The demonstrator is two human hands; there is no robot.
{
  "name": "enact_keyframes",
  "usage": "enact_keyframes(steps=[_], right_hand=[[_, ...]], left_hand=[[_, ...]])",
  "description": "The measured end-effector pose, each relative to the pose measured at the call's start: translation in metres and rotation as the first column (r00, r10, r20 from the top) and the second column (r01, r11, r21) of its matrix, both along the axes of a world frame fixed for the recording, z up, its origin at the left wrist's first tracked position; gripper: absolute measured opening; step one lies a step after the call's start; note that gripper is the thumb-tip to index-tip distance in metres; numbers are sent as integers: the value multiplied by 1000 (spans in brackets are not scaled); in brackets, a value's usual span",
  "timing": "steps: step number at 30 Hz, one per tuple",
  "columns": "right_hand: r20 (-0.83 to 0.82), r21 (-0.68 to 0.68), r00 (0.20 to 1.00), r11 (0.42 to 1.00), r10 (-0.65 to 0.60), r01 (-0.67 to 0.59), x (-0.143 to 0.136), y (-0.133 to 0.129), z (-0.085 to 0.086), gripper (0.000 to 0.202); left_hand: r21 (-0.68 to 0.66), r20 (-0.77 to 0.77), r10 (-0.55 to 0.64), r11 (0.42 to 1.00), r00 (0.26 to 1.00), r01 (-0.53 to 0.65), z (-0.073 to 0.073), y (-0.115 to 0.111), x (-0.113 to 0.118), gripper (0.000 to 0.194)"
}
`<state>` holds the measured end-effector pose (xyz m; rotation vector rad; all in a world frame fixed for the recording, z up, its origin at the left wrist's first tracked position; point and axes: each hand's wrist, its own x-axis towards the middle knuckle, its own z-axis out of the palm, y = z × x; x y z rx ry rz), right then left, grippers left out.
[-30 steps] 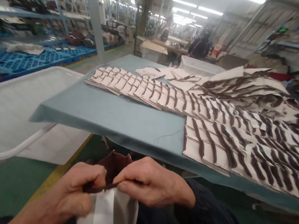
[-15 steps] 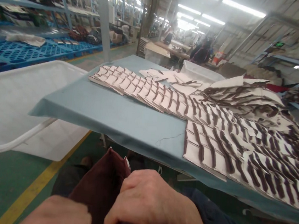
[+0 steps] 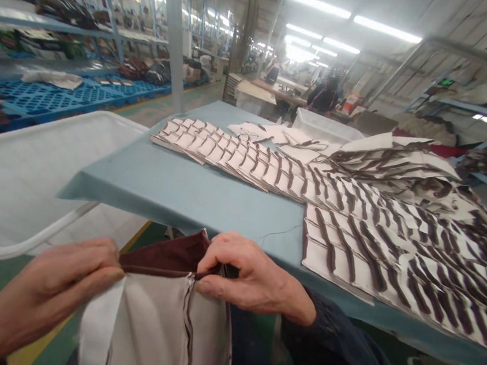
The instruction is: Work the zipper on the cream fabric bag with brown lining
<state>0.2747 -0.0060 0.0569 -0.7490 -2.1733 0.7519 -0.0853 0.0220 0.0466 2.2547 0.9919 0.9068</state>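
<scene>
A sewn fabric piece (image 3: 146, 317), cream on its outer side and dark maroon inside, is held up in front of me by its upper edge. My left hand (image 3: 72, 280) pinches the left end of that edge between thumb and fingers. Near a dark vertical seam, my right hand (image 3: 246, 276) grips the right part, thumb outside and fingers over the rim. Between the hands the top gapes, showing the maroon inner side. The lower part of the piece runs out of view at the bottom.
Ahead is a table with a blue-green cover (image 3: 224, 203), bearing overlapping rows of cream and dark-brown fabric pieces (image 3: 350, 240) and a loose heap (image 3: 394, 158) behind. A large white bin (image 3: 30, 177) stands at left, near blue pallets (image 3: 57, 90). A person (image 3: 324, 95) is far back.
Both hands have risen and moved apart, bringing the fabric piece up. Its cream outer side now faces me, where mostly maroon showed before.
</scene>
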Motion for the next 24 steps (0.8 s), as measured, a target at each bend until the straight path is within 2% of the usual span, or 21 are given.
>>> enact_keyframes(steps=[4,7,10,13,19,22,24], right_hand=[[-101,97,992,993,74,-64,-10,14,25,14],[-136,40,984,993,116,-112,-15,17,30,16],[-159,-76,980,988,122,-136,-18,13,26,19],[-164,-157,979,977,118,-144,-19,9,21,21],[-138,-284,988,953,65,-102,-22,3,15,38],[-132,-310,990,946,58,-96,-25,2,5,45],[-148,-308,988,947,47,-91,-26,0,-4,43]], left_hand=[[-75,0,-109,991,994,108,25,24,10,33],[-52,-42,-234,971,971,232,33,23,21,23],[22,-60,-294,955,954,296,33,10,33,16],[42,-73,-296,953,952,300,36,-3,47,18],[-47,-51,-306,952,951,304,50,-14,66,29],[-151,-50,-307,943,950,296,45,-11,63,28],[-259,-28,-332,913,943,314,39,-8,58,28]])
